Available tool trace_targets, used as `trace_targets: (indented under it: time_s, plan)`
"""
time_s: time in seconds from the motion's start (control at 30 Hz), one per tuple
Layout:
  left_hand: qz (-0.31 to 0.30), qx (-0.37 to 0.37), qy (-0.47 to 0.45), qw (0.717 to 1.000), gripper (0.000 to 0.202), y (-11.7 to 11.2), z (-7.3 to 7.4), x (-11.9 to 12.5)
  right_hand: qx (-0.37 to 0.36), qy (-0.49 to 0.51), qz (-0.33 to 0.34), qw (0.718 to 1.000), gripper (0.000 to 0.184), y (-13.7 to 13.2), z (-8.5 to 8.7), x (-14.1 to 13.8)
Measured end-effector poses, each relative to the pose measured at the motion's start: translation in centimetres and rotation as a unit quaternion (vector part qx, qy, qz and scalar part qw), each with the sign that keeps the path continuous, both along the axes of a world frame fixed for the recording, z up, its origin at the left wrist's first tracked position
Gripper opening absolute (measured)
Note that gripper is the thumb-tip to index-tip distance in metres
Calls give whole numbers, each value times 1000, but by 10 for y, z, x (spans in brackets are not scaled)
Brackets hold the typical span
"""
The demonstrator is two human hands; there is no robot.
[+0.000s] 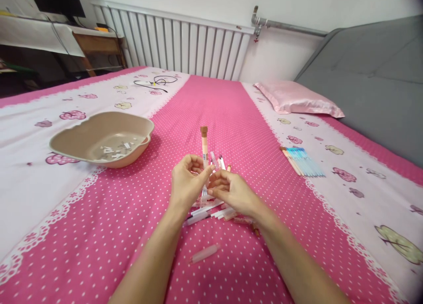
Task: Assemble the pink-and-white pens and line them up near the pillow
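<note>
A peach pen (204, 146) with a brown top stands nearly upright between my hands. My left hand (187, 180) is closed around its middle, thumb across the barrel. My right hand (233, 189) is closed in a pinch at the pen's lower part, where the fingers partly hide it. Beneath and behind both hands lies a loose pile of pen parts (200, 216), with clear pinkish barrels and thin white refills. One translucent pink barrel (205, 253) lies apart from the pile, nearer to me.
To the left stands a beige basin (95, 141) with small white pieces in it. A row of blue and peach pens (302, 162) lies on the right of the pink bedspread (218, 101). Farther back are a black cable (161, 80) and a pink pillow (294, 98).
</note>
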State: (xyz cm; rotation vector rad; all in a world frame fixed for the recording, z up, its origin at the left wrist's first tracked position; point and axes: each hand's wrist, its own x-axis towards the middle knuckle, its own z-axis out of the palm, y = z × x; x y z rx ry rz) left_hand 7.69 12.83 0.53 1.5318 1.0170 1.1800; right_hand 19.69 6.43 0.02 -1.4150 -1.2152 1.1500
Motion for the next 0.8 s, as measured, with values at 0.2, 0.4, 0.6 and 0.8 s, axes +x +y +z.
trace_targets:
  time_s: [0.2, 0.4, 0.6, 0.8]
  plan:
    - [4, 5, -4, 1000, 25, -1, 1, -1, 10, 16, 6, 1000, 17, 2, -8, -4]
    - [-1, -2, -16, 1000, 29, -2, 1, 0, 22, 30, 2, 999, 16, 3, -9, -4]
    - [-10, -7, -16, 1000, 32, -1, 2, 1, 22, 18, -6, 1000, 12, 3, -5, -3]
    - [-39, -43, -54, 997, 35, -2, 5, 0, 22, 25, 13, 999, 11, 2, -3, -3]
